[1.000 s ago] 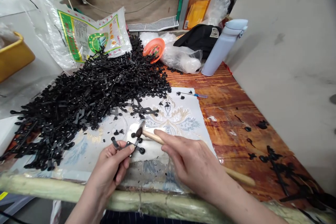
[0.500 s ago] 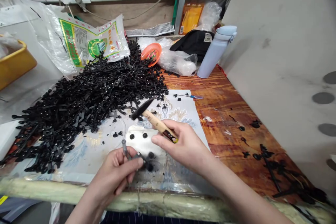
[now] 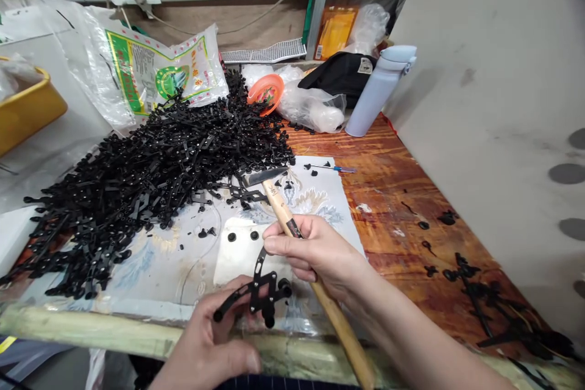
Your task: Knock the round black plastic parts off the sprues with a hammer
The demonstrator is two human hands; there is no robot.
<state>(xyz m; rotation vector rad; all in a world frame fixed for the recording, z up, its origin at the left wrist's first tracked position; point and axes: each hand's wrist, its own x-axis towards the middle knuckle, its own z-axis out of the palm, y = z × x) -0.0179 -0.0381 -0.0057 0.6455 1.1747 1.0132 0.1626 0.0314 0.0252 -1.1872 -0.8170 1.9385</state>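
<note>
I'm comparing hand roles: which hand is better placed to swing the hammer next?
Probably the right hand: it is closed around the hammer. The left hand has its thumb spread apart, with its fingers at the black linkage.

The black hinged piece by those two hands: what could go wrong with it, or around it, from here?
The hinged piece might slip: the thumb of the left hand is spread away from it, and the right hand has a hammer to grip. The two small round pieces on the white pad could get knocked, lying near the right hand. The hammer's head, near the edge of the black pile, might catch loose parts.
</note>
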